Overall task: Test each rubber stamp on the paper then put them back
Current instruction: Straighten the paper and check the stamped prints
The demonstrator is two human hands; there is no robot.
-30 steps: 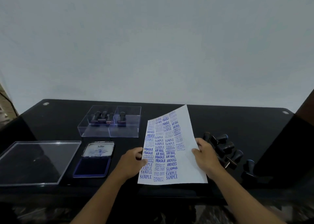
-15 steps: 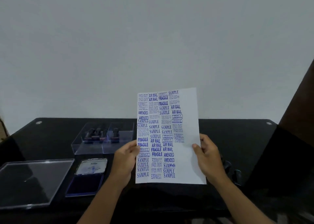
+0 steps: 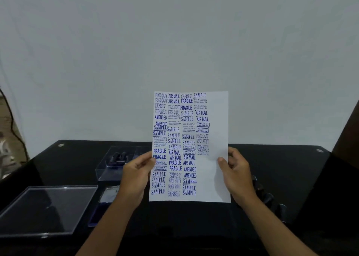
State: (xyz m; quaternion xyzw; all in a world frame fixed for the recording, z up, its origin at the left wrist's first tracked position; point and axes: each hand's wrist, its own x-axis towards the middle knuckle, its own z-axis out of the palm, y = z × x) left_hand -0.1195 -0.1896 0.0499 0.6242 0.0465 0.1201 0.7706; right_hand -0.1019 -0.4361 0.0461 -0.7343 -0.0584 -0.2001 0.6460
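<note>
Four columns of blue impressions cover the left and middle of the paper [image 3: 213, 170]: FAX OUT, AIR MAIL, EXPRESS, FRAGILE, AMENDED, SAMPLE and some small framed texts. Right margin strip is blank; lower part of the fourth column is unstamped.

Change over the last second: sheet was low and slanted just above the table [image 3: 281, 170]; it now stands upright in front of the camera, top edge reaching up across the white wall [image 3: 174, 41]. View has tilted up with it. Reads as an inspection of the marks, not a stamping step. My judgement: no stamp is being tested at this instant, and with stamps lying outside the box the task looks unfinished.

Hands: left hand [image 3: 136, 175] pinches the sheet's left edge, thumb on the printed face, fingers curled behind. Right hand [image 3: 237, 172] pinches the right edge the same way, thumb tip on the blank margin. Both forearms rise from the lower frame; hands are level, well apart, the sheet taut between them.

Surroundings: clear box [image 3: 108, 168] behind the left hand holds a few dark stamps [image 3: 119, 157]. Loose stamps [image 3: 269, 195] lie on the table beside the right wrist, partly hidden. Ink pad [image 3: 105, 199] sits open near the left forearm, with the clear lid [image 3: 48, 209] further left.
</note>
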